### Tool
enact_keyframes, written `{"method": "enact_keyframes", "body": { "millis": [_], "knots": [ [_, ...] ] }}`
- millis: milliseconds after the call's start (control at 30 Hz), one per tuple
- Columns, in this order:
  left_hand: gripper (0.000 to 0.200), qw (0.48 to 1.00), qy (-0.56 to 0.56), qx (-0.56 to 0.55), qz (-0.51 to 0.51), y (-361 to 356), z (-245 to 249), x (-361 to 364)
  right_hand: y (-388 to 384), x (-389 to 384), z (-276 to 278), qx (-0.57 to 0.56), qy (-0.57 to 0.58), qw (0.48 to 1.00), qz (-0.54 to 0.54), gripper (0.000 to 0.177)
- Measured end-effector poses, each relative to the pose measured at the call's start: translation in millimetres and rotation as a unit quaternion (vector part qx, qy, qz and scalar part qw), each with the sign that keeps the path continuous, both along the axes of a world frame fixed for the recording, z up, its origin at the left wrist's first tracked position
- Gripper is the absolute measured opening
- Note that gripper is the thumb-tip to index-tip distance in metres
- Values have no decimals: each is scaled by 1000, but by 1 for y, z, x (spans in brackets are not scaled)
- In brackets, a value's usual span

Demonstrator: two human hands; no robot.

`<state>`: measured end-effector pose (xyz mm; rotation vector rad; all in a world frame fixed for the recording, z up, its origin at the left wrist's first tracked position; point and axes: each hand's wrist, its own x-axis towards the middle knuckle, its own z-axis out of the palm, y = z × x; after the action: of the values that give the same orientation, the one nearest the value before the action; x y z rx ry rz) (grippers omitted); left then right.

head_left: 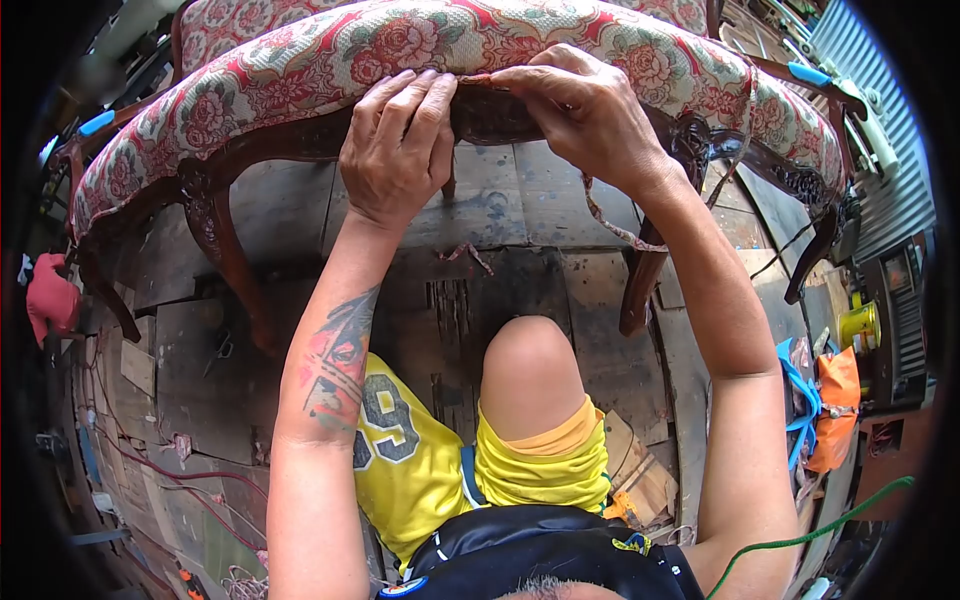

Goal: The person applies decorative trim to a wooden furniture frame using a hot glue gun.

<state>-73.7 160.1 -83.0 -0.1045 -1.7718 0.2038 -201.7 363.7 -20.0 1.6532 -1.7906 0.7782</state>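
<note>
A sofa seat [405,45] in rose-patterned fabric, with a carved dark wood frame [290,140], spans the top of the view. The fingers of my left hand [398,145] lie against the seat's lower edge, where fabric meets wood; its thumb is partly hidden. Just to the right, my right hand [585,110] pinches a narrow patterned fabric trim strip [478,79] at that edge. A loose length of similar strip hangs below the right hand, passes behind the forearm and rises over the seat's right side. My hands are a short gap apart.
Carved legs [205,225] stand on worn wooden boards [480,195]. A fabric scrap [467,257] lies below the seat. At right are an orange bag [836,410], a yellow can [858,326] and a green cord [820,535]. A red cord [190,477] runs across the left floor.
</note>
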Motion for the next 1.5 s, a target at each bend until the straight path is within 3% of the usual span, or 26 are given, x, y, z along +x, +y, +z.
{"method": "enact_keyframes", "body": {
  "millis": [867,1133,1500],
  "knots": [
    [37,998,-36,-10,54,8,-5,2,-1,-3,-5,10,-2,1000,1,28],
    [37,997,-39,-18,64,7,-6,2,1,-10,-9,-10,101,995,20,32],
    [42,996,-25,-38,79,4,-8,-1,1,-13,-15,-21,135,991,-2,33]
  ]
}}
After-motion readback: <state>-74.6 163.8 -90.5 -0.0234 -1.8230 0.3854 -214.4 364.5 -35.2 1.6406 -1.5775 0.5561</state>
